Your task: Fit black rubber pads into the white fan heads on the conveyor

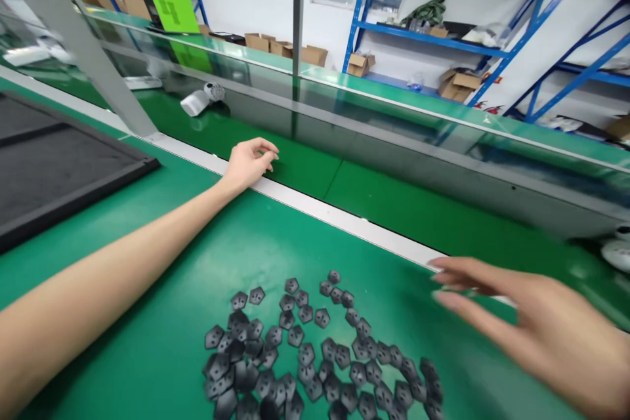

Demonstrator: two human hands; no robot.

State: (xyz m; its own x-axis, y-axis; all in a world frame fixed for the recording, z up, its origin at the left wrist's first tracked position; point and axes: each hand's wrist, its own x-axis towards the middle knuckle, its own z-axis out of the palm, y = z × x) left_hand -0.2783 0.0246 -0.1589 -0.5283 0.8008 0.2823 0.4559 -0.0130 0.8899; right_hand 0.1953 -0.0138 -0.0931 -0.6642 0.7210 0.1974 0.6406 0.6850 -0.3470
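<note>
My left hand [249, 161] reaches past the white edge strip [325, 210] over the green conveyor belt [364, 190]. Its fingers curve loosely, with a gap to the thumb, and nothing shows in them. On the right, my right hand [534, 318] hovers over the green tabletop [162, 315] near the strip, fingers and thumb apart, empty and slightly blurred. Between my arms lie many small black five-sided pieces with holes [322, 318], some single, others overlapping in a heap at the bottom. Neither hand touches them.
A black tray [73, 164] lies at the left, beside a grey post [93, 46]. On the belt sits a white device with a speckled round end [197, 102]; another white device [617, 252] is at the right edge. Blue shelves [433, 39] with cardboard boxes stand behind.
</note>
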